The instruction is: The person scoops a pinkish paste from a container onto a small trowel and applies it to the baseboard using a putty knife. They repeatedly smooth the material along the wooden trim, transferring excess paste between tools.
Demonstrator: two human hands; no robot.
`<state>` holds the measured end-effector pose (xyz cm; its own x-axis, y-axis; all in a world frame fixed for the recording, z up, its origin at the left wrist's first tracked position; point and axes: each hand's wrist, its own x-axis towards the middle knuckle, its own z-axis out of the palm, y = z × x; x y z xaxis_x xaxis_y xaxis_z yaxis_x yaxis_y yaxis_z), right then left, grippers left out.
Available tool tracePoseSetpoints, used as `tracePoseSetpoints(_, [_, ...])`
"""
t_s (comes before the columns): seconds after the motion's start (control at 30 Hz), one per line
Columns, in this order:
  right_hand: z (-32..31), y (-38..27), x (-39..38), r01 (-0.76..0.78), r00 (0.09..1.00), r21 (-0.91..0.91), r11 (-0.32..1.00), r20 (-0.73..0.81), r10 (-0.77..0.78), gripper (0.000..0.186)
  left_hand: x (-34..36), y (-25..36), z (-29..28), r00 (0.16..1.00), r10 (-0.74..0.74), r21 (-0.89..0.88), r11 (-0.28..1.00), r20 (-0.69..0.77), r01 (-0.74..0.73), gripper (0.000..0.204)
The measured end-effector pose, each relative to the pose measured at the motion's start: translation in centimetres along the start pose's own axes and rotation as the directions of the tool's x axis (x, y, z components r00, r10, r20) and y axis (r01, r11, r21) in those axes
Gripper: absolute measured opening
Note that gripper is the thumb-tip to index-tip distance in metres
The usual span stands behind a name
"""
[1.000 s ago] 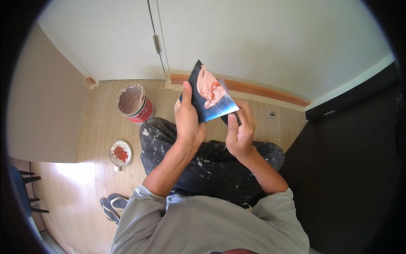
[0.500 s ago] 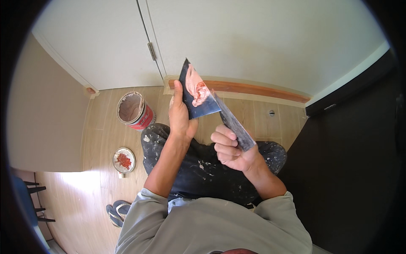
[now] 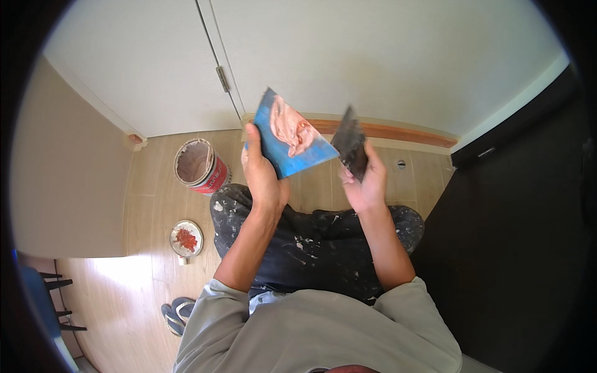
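My left hand (image 3: 263, 171) grips a flat, blue-looking filler spreader plate (image 3: 305, 163) from below, thumb along its left edge. A mound of pink putty (image 3: 291, 127) streaked with red lies on the plate's face. To the right, my right hand (image 3: 365, 180) is closed round a second, dark spreader blade (image 3: 351, 146), somewhat blurred, its thumb on the right side. The dark blade stands close to the plate's right corner; whether they touch I cannot tell. An opened can (image 3: 214, 175) with pinkish putty inside stands on the floor left of my left hand.
A round lid (image 3: 194, 228) with red paste lies below the can, and sandals (image 3: 180, 313) lie nearer. Ahead, a reddish-brown strip (image 3: 398, 133) edged with tape runs along the white wall (image 3: 398, 62). A dark panel (image 3: 497, 248) stands at right, a blue chair (image 3: 34, 295) at left.
My right hand has turned and moved up and right, swinging its blade more upright. The left plate has tilted, its face now bright blue, and the putty looks more spread.
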<state>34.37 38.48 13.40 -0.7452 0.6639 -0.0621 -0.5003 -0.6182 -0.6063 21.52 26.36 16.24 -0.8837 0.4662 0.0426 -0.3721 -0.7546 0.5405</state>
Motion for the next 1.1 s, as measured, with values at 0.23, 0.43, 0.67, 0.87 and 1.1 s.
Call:
tracePoseSetpoints(0.23, [2.6,-0.1,-4.0,0.366,0.916,-0.233,0.901,-0.083,-0.393,0.027,0.2,-0.1,0.4,0.934,0.304,0.172,0.946,-0.186,-0.274,0.049])
tracePoseSetpoints(0.43, [1.2,1.9,-3.1,0.367,0.915,-0.279,0.887,-0.064,-0.398,0.023,-0.3,-1.0,1.0,0.888,0.397,0.37,0.88,-0.234,-0.296,0.054])
tracePoseSetpoints(0.67, [1.5,2.7,-1.8,0.336,0.92,-0.352,0.874,-0.077,-0.385,0.019,-1.7,-2.8,0.2,0.842,0.488,0.64,0.575,0.231,-0.509,0.045])
tracePoseSetpoints(0.87, [1.8,1.0,-1.4,0.332,0.93,-0.321,0.887,-0.043,-0.364,0.021,-3.7,-4.0,-2.5,0.9,0.257,0.731,0.526,0.351,-0.435,0.041])
tracePoseSetpoints(1.1, [1.7,-3.2,-2.6,0.16,0.982,-0.113,0.981,0.119,-0.146,0.04,-3.0,-1.4,-5.7,0.971,-0.227,0.404,0.897,0.07,0.18,0.049])
